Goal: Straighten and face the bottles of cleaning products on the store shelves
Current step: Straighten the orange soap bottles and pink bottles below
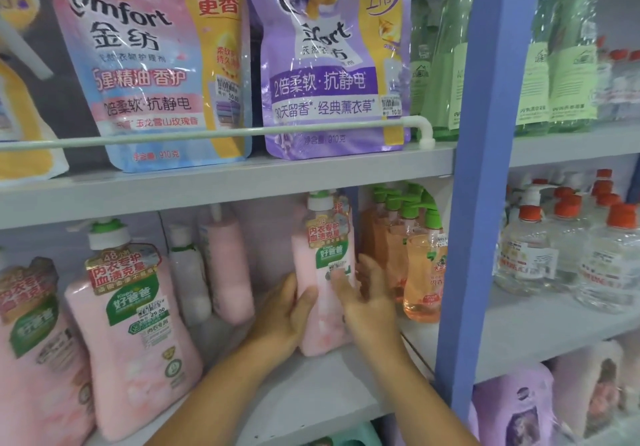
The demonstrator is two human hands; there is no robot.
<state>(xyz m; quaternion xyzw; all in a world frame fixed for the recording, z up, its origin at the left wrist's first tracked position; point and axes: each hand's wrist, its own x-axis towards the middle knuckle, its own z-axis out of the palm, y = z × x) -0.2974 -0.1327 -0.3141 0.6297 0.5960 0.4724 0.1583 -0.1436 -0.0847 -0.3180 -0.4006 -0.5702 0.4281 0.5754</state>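
Pink pouch (145, 75) up top says "Comfort 金纺", with 910克 at the bottom. Purple pouch (329, 65) reads 2倍柔软·抗静电 and 经典薰衣草, also 910克. Pink bottle (135, 324) down left has 好爸爸, 内衣专护 and a 29.00 price sticker (152, 311).

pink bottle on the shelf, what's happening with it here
A person is handling a pink plastic pump bottle with a green and white label that stands on the grey lower shelf. The left hand grips its left side, and the right hand rests on its front with fingers spread. Its label faces outward. Orange pump bottles stand beside it on the right.
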